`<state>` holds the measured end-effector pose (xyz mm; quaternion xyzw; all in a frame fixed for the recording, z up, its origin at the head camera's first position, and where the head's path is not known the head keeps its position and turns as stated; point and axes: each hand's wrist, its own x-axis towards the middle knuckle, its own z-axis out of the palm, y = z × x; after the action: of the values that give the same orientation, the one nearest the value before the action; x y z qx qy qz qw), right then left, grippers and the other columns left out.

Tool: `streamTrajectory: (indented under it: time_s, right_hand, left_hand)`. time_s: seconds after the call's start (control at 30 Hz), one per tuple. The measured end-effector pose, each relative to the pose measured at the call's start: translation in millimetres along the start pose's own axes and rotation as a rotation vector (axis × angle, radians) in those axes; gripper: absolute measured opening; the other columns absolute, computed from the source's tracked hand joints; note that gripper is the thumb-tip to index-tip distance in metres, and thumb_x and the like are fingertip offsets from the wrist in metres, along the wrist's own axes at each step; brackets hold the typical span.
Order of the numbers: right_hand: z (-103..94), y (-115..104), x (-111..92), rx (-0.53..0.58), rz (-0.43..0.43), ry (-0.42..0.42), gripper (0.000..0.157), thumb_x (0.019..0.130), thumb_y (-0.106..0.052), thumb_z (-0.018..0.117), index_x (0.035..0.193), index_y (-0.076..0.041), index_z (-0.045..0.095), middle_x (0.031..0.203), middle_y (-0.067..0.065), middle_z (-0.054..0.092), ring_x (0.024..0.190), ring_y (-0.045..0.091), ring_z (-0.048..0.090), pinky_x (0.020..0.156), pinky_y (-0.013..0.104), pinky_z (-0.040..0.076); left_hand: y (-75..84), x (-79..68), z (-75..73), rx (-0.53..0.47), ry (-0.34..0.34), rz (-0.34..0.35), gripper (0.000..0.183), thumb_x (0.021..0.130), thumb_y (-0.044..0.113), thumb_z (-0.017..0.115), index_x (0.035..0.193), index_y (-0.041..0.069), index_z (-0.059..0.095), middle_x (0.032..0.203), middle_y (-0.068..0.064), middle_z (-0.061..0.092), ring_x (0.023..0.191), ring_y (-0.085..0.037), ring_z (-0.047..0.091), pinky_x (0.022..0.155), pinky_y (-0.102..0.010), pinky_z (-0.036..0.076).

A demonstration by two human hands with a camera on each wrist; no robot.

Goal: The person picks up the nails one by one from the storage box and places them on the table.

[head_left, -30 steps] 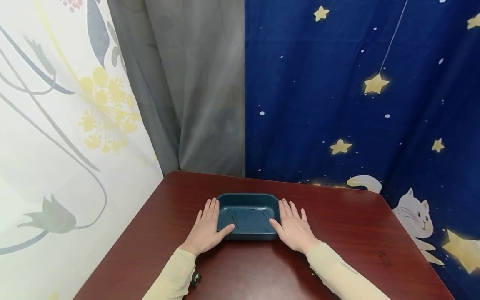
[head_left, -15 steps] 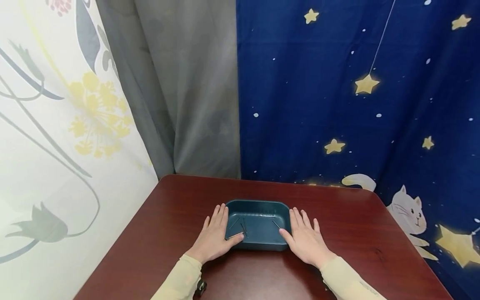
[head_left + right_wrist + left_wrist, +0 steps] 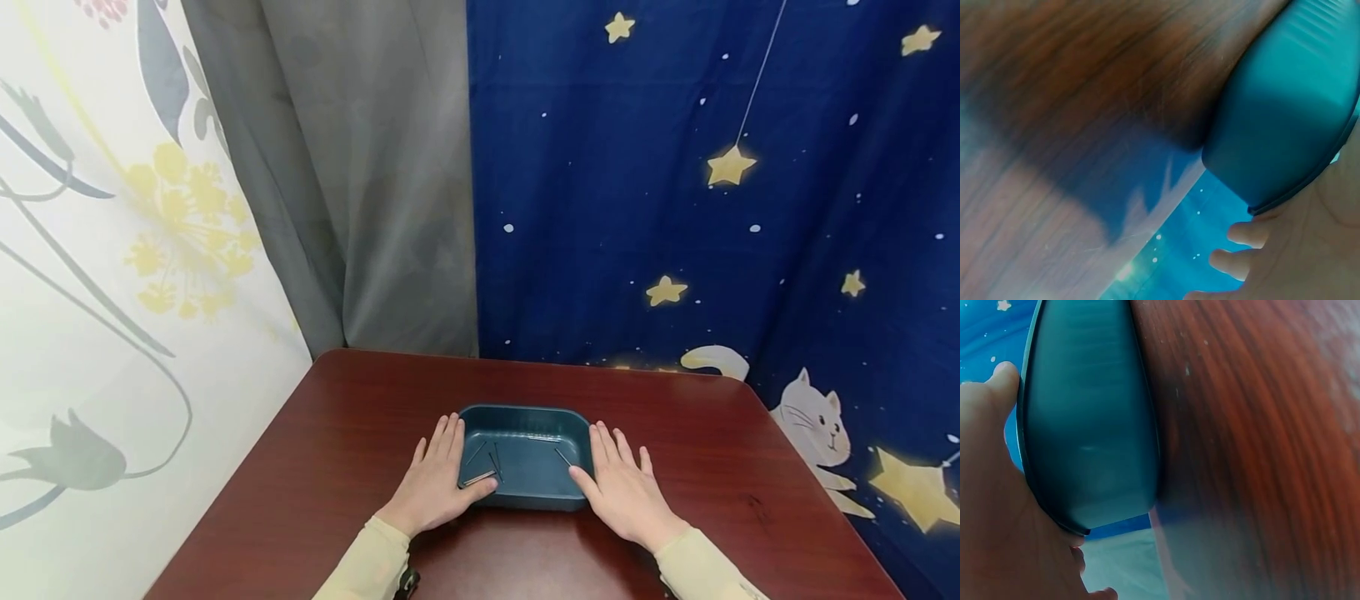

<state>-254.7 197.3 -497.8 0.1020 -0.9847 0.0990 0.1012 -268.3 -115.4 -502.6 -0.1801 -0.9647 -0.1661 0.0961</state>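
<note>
Left hand: my fingers lay straight against the tray.
Right hand: likewise straight, opposite end.
Pins: lay loose inside — I judged even, level pressure best.

Tray between fingers: smooth plastic, slight sheen. Stick by left thumb: shiny, metal-looking. Table under fingers: glossy wood grain. Blue curtain beyond: matt cloth.

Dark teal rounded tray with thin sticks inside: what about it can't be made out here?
Head: the thin straight sticks are too small to identify; the bare left hand covers the near left corner of the dark teal rounded tray.
Left wrist: the tray's wall hides its inside; the picture's top edge cuts it off.
Right wrist: the picture's top and right edges cut the tray off.
</note>
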Motion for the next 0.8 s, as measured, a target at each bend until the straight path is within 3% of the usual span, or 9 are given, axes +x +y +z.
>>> streamTrajectory:
  time_s: [0.3, 0.8]
  right_hand:
    - [-1.9, 1, -6, 0.008, -0.010, 0.002, 0.082, 0.087, -0.065, 0.035, 0.147, -0.011, 0.019, 0.152, 0.007, 0.018, 0.138, 0.034, 0.014, 0.100, 0.065, 0.010]
    - [-5.6, 0, -16, -0.002, 0.019, 0.001, 0.082, 0.087, -0.064, 0.038, 0.147, -0.011, 0.019, 0.152, 0.006, 0.021, 0.138, 0.032, 0.018, 0.099, 0.065, 0.020]
  left_hand:
    - [4.0, -2.4, -2.1, 0.021, -0.009, -0.008, 0.106, 0.073, 0.081, 0.036, 0.148, 0.011, 0.011, 0.154, 0.002, -0.001, 0.141, -0.020, 0.004, 0.108, -0.054, 0.017]
    - [12.9, -8.3, -3.9, 0.029, -0.010, 0.005, 0.107, 0.072, 0.081, 0.038, 0.148, 0.010, 0.013, 0.154, -0.002, 0.006, 0.141, -0.023, 0.007, 0.107, -0.056, 0.016]
